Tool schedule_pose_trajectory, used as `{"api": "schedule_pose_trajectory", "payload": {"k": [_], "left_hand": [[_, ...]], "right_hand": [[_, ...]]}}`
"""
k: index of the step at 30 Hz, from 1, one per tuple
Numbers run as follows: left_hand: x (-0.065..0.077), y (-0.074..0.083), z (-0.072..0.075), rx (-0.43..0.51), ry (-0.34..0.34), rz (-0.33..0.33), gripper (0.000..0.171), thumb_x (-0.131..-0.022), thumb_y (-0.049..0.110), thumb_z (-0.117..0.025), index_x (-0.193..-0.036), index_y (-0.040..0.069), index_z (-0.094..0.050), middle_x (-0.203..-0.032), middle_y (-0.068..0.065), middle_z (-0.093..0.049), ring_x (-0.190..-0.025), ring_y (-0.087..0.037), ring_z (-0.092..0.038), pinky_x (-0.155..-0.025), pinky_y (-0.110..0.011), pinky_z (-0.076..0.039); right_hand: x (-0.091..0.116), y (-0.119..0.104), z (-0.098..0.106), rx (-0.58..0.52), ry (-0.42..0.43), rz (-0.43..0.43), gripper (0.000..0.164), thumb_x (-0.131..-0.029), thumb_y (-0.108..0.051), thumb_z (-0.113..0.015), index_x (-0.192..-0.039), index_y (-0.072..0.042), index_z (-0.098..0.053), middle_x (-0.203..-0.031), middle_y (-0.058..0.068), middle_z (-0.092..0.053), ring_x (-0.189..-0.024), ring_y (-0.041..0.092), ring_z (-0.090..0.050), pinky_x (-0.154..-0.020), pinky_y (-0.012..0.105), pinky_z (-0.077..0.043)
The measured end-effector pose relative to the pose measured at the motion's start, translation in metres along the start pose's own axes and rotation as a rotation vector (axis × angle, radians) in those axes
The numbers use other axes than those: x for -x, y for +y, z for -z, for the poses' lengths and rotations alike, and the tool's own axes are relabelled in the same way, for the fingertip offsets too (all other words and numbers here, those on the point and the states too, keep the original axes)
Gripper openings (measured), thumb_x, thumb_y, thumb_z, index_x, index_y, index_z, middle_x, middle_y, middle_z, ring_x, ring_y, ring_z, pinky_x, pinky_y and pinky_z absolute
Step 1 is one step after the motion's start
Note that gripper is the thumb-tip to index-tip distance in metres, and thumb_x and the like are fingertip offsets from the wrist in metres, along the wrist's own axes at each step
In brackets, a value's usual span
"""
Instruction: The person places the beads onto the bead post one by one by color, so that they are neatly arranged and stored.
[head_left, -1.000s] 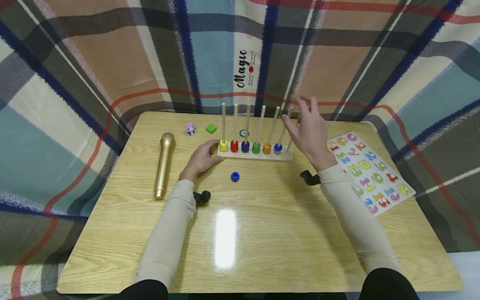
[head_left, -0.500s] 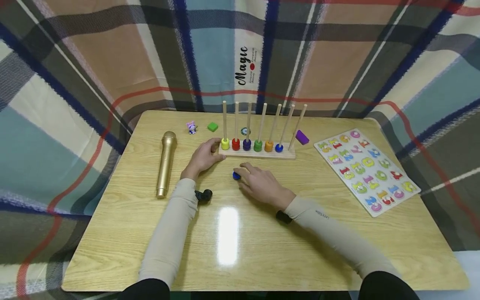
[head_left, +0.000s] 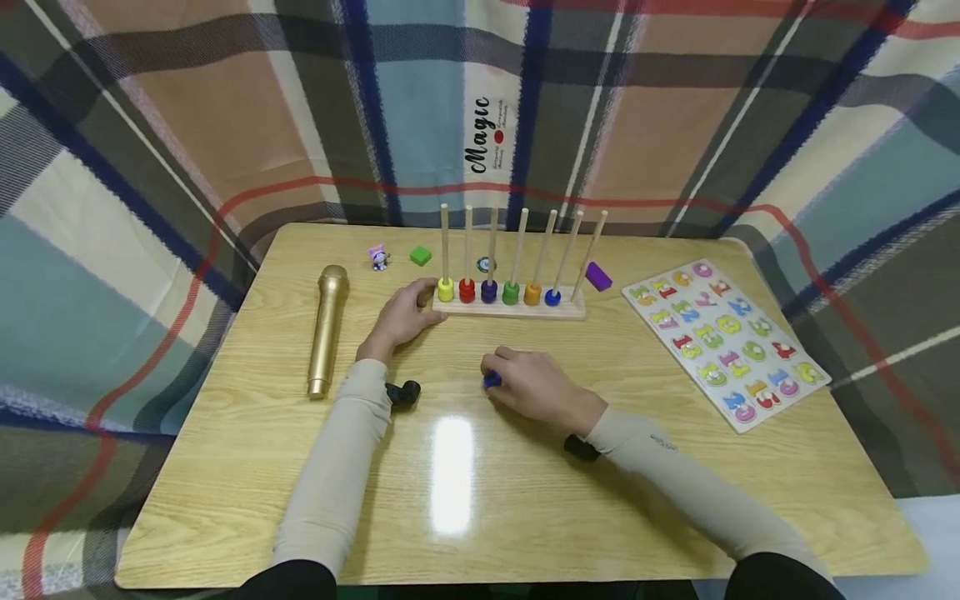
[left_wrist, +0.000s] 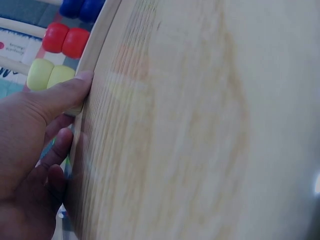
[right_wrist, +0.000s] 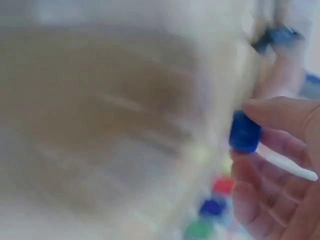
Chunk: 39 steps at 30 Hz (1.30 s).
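Note:
A wooden bead stand (head_left: 517,310) with several upright pegs sits near the back of the table. Yellow beads (head_left: 446,290) are on its leftmost peg, followed rightward by red, dark blue, green, orange and blue ones; the rightmost peg is bare. My left hand (head_left: 401,321) grips the left end of the stand, its thumb along the front edge in the left wrist view and the fingers curled behind. In front of the stand, my right hand (head_left: 540,387) pinches a blue bead (right_wrist: 245,132) between thumb and fingertips. That bead is partly hidden by fingers in the head view.
To the left lies a gold microphone (head_left: 327,332). Behind are a small figurine (head_left: 378,257), a green block (head_left: 421,255) and a round piece (head_left: 486,264) behind the pegs. A purple block (head_left: 597,276) and a number board (head_left: 726,343) lie on the right.
My right hand has come from the stand's right end to the blue bead on the table, taken hold of it and shifted slightly right and nearer. The left hand stays on the stand.

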<state>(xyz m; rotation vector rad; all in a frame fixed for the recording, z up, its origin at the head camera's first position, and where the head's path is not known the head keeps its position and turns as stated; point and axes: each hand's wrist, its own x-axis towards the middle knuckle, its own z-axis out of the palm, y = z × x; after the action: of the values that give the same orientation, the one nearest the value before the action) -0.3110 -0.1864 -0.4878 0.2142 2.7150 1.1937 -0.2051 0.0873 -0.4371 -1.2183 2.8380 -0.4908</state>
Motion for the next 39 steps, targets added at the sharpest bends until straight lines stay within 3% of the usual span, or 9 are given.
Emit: {"api": "schedule_pose_trajectory", "payload": {"k": [3,7,9,11,17,30,35,39], "left_hand": [[0.001,-0.001,0.001,0.005,-0.001,0.005,0.071,-0.1,0.027,-0.079,-0.162,0.016,-0.046,-0.127,-0.019,-0.058,-0.114,-0.034,-0.054,-0.1,-0.055,-0.045],[0.0,-0.001,0.005,0.004,0.016,-0.002,0.072,-0.1,0.026,-0.079,-0.162,0.015,-0.046,-0.13,-0.022,-0.059,-0.119,-0.037,-0.055,-0.104,-0.058,-0.045],[-0.001,-0.001,0.006,0.003,0.019,-0.009,0.072,-0.1,0.025,-0.079,-0.162,0.015,-0.046,-0.13,-0.022,-0.06,-0.119,-0.038,-0.055,-0.105,-0.058,-0.045],[-0.003,0.0,0.005,0.003,0.014,-0.016,0.071,-0.1,0.025,-0.079,-0.162,0.014,-0.046,-0.128,-0.021,-0.059,-0.116,-0.037,-0.055,-0.103,-0.058,-0.045],[-0.004,0.0,-0.003,0.01,-0.01,-0.016,0.072,-0.1,0.027,-0.079,-0.162,0.015,-0.046,-0.124,-0.019,-0.058,-0.11,-0.034,-0.052,-0.099,-0.054,-0.045],[-0.007,0.003,-0.003,0.009,-0.022,-0.027,0.072,-0.101,0.026,-0.077,-0.163,0.015,-0.043,-0.139,-0.024,-0.059,-0.126,-0.039,-0.055,-0.109,-0.06,-0.044],[-0.008,0.001,-0.002,0.003,-0.04,-0.019,0.074,-0.101,0.026,-0.077,-0.165,0.014,-0.041,-0.143,-0.025,-0.058,-0.131,-0.041,-0.055,-0.112,-0.06,-0.043],[-0.008,-0.003,-0.001,-0.001,-0.044,-0.013,0.076,-0.102,0.027,-0.076,-0.166,0.014,-0.039,-0.145,-0.028,-0.057,-0.134,-0.043,-0.055,-0.113,-0.061,-0.043]], "right_hand": [[0.001,0.017,0.038,-0.022,0.131,-0.052,0.024,-0.098,-0.017,-0.08,-0.118,-0.007,-0.072,-0.109,0.01,-0.076,-0.078,0.02,-0.071,-0.065,0.03,-0.058],[-0.008,0.049,0.094,-0.012,0.449,-0.142,0.027,-0.097,-0.012,-0.079,-0.121,-0.003,-0.07,-0.113,0.014,-0.074,-0.071,0.023,-0.065,-0.058,0.033,-0.051],[-0.014,0.064,0.115,0.003,0.573,-0.191,0.029,-0.098,-0.01,-0.079,-0.123,-0.002,-0.069,-0.112,0.015,-0.072,-0.069,0.025,-0.062,-0.059,0.035,-0.047],[-0.018,0.074,0.128,0.014,0.641,-0.237,0.03,-0.099,-0.01,-0.077,-0.125,-0.001,-0.068,-0.114,0.017,-0.07,-0.071,0.027,-0.063,-0.062,0.037,-0.046],[-0.025,0.089,0.136,0.022,0.642,-0.332,0.031,-0.1,-0.016,-0.076,-0.128,-0.003,-0.07,-0.115,0.017,-0.07,-0.075,0.03,-0.067,-0.063,0.04,-0.049],[-0.027,0.095,0.135,0.003,0.529,-0.427,0.04,-0.101,-0.024,-0.075,-0.135,-0.004,-0.069,-0.127,0.015,-0.076,-0.083,0.031,-0.075,-0.066,0.047,-0.056],[-0.025,0.093,0.132,0.0,0.56,-0.404,0.048,-0.104,-0.037,-0.073,-0.141,-0.007,-0.065,-0.119,0.016,-0.074,-0.077,0.029,-0.071,-0.062,0.044,-0.051],[-0.021,0.084,0.125,-0.036,0.65,-0.356,0.052,-0.107,-0.041,-0.067,-0.146,-0.008,-0.061,-0.129,0.016,-0.065,-0.08,0.03,-0.067,-0.065,0.042,-0.048]]}}
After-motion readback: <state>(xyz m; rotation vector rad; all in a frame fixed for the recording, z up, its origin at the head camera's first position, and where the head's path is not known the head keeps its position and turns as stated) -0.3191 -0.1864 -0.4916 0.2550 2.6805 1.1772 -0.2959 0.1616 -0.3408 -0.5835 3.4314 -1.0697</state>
